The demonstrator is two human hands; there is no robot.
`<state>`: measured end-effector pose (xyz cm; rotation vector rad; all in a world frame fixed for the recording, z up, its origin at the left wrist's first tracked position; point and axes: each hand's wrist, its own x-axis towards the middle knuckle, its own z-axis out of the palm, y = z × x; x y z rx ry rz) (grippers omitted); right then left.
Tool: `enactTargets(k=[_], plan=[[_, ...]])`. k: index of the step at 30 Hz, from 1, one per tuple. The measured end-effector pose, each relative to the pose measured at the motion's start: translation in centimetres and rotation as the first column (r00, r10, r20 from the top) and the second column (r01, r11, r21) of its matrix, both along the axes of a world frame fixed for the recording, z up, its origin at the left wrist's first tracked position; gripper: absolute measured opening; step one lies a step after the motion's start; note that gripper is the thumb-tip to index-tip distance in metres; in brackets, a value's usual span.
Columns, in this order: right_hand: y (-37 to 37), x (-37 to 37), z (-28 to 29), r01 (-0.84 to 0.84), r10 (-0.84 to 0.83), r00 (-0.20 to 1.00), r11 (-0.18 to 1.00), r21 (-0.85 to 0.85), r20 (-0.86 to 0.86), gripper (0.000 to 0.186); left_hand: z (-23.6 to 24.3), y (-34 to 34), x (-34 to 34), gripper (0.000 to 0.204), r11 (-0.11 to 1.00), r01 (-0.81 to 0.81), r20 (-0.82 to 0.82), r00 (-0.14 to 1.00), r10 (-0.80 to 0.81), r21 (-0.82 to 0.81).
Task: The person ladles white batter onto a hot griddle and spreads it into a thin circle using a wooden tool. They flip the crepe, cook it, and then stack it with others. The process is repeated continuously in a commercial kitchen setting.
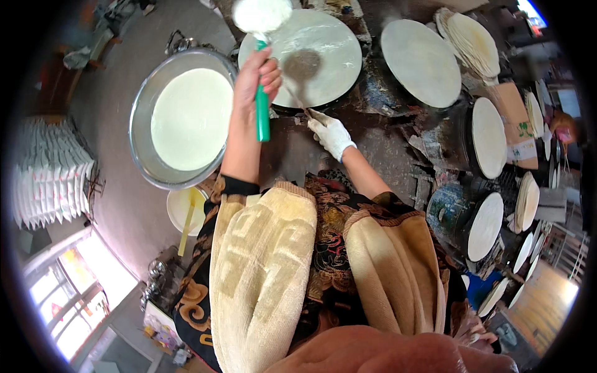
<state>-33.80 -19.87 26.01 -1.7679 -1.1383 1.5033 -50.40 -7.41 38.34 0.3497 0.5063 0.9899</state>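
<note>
Over the left edge of a round, pale-topped griddle plate (pixel 341 62), the left hand (pixel 256 78) is raised, its bare fingers wrapped firmly round the green handle of a ladle (pixel 261 48). The ladle's broad white end points away from the body and, seen from the head, overlaps the plate's far left edge; a round shadow lies on the plate. The right hand (pixel 333 133), in a white glove, is just beside the near edge, fingers closed on a thin tool (pixel 296 98) that slants toward the plate; whether its tip touches the surface I cannot tell. Left of the left forearm stands a wide metal basin (pixel 135 143) of creamy liquid (pixel 189 118), with a smaller pale tub (pixel 176 205) and a yellow stick (pixel 185 231) near it. To the right are a second round plate (pixel 421 62), a stack of flat rounds (pixel 471 42) and some cardboard (pixel 507 105)
</note>
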Motion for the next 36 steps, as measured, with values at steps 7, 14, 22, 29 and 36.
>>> enactTargets(k=[7, 14, 22, 29, 36], plan=[[-2.6, 0.8, -2.7, -0.114, -0.037, 0.871, 0.955, 0.275, 0.489, 0.037, 3.7, -1.1, -2.1, 0.026, 0.992, 0.057, 0.092, 0.993, -0.068, 0.113], [-16.9, -0.7, 3.0, 0.446, -0.463, 0.871, 0.886, -0.129, -0.167, 0.048, -5.4, -5.8, 2.1, 0.038, 0.877, 0.416, 0.118, 0.909, -0.399, -0.241], [-21.7, 4.2, 7.4, 0.781, -0.694, 0.493, 0.619, -0.085, -0.524, 0.043, -4.4, -18.5, 9.7, 0.048, 0.599, 0.715, -0.165, 0.583, -0.795, -0.36], [-28.9, 10.9, 8.9, 0.703, -0.55, 0.681, 0.677, 0.22, -0.484, 0.042, -5.0, -25.5, 20.0, 0.018, 0.601, 0.791, -0.478, 0.486, -0.732, -0.114], [-43.2, 24.1, -0.1, 0.949, -0.945, 0.278, 0.298, -0.102, -0.17, 0.033, 3.5, -29.8, 28.3, 0.031, 0.561, 0.828, 0.191, 0.553, -0.811, -0.016]])
